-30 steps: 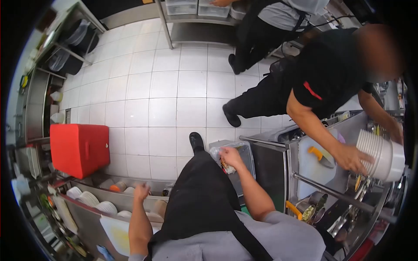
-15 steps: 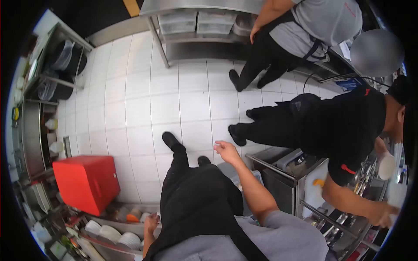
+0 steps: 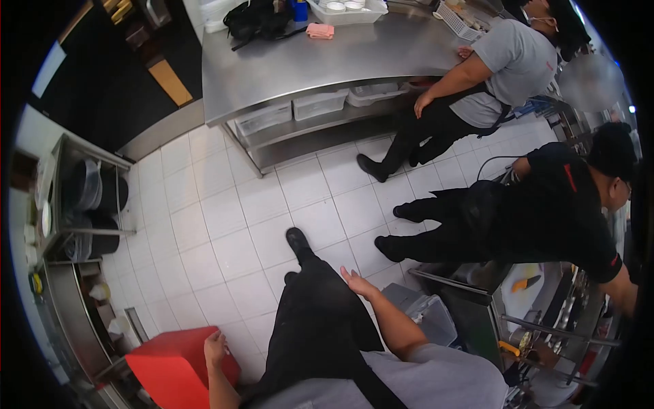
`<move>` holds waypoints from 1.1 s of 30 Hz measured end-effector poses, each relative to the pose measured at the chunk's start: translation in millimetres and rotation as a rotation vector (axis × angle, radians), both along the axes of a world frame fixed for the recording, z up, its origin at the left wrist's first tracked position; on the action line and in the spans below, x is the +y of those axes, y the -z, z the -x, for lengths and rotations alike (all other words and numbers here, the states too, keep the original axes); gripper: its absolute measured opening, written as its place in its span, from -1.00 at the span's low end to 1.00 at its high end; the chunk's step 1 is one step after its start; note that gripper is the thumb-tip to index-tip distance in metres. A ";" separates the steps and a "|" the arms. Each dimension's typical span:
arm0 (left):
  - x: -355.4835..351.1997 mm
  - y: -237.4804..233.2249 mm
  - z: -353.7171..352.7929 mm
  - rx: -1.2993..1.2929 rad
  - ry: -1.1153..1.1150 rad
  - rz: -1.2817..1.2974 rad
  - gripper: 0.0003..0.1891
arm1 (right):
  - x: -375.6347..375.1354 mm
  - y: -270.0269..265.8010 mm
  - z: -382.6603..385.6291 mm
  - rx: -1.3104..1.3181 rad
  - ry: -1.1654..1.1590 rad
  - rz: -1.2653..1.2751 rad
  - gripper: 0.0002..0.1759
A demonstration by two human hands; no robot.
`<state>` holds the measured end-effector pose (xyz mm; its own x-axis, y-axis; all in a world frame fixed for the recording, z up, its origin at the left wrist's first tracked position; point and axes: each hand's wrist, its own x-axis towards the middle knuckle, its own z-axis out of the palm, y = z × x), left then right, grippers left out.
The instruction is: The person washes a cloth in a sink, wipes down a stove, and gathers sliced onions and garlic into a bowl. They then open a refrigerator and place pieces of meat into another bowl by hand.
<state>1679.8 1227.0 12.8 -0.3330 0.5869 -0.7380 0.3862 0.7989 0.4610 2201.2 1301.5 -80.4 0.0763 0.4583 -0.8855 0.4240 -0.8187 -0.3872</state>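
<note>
White-tiled floor (image 3: pixel 225 225) lies open ahead. Low at the left, the left hand (image 3: pixel 216 349) rests on the upper edge of the red box (image 3: pixel 170 375); I cannot tell whether it grips. The right hand (image 3: pixel 357 283) hangs open and empty near a grey bin (image 3: pixel 426 317). A co-worker in black (image 3: pixel 545 211) crowds the right side, and a steel bench (image 3: pixel 306 61) stands beyond.

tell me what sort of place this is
Most likely a commercial kitchen: a long stainless steel counter with plastic storage bins on the shelf beneath, a white tiled floor, and a co-worker in an apron standing at the counter.
</note>
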 end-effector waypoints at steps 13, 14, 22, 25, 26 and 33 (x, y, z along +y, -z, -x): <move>99.0 24.0 49.3 0.006 0.503 -0.045 -0.83 | -21.2 303.7 16.5 0.084 -0.601 0.321 -0.35; 92.8 33.0 55.6 0.015 0.552 -0.033 -0.82 | 0.0 275.9 17.0 0.086 -0.401 0.376 -0.31; 237.0 41.4 53.1 0.034 0.112 -0.029 -0.63 | 194.6 116.9 84.7 0.356 -0.233 -0.031 -0.21; 313.0 31.8 25.5 -0.298 -0.019 -0.108 -0.44 | 275.1 64.8 165.8 0.461 -0.200 -0.348 -0.17; 339.9 24.6 15.1 -0.442 -0.044 -0.084 -0.36 | 297.1 38.7 197.3 0.507 -0.191 -0.459 -0.16; 449.7 -77.9 -61.7 -0.948 0.218 0.132 -0.34 | 333.5 -138.5 305.5 0.022 -0.498 -1.013 0.14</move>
